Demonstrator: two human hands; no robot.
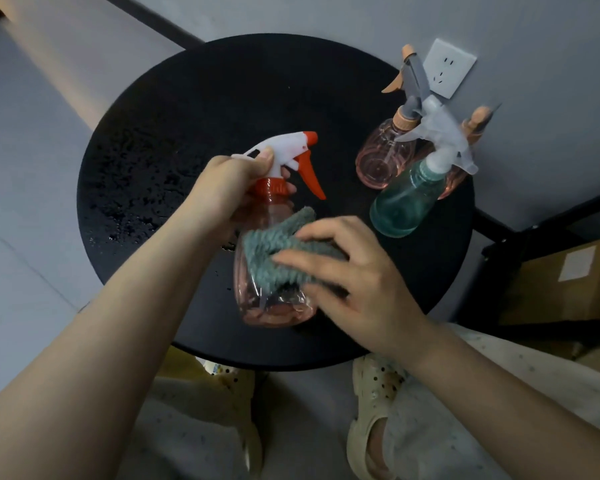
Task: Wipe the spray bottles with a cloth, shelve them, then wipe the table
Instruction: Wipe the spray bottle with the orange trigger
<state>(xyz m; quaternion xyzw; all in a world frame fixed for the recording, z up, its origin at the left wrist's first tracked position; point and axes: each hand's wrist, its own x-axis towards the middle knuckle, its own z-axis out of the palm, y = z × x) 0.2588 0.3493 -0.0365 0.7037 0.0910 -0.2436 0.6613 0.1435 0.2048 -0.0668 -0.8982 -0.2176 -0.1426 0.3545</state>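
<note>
We hold the clear pink plastic spray bottle with the white-and-orange trigger head [274,271] above the near half of the round black counter [174,98], tilted with its base toward us. The left hand [222,188] grips the neck just under the trigger, thumb curled over the white head, fingers wrapped round the far side. The right hand [350,282] presses the grey-green ribbed microfibre cloth [278,251] against the bottle's side, fingers spread and lightly curled over the cloth. The main risk, in our judgement, is an accidental squeeze of the orange trigger, since the left fingers sit right beside it; any liquid inside would spray onto the counter. A second risk is slippage: the grip is on the narrow neck only, and a hard wiping stroke could twist the bottle loose. The left part of the counter carries scattered water droplets [136,188], so a dropped bottle would get wet again. At the far right edge stand the teal translucent spray bottle with a frosted white head [406,202] and two pink bottles with peach-and-grey heads [385,157], close together; a wide right-arm swing could topple them.
</note>
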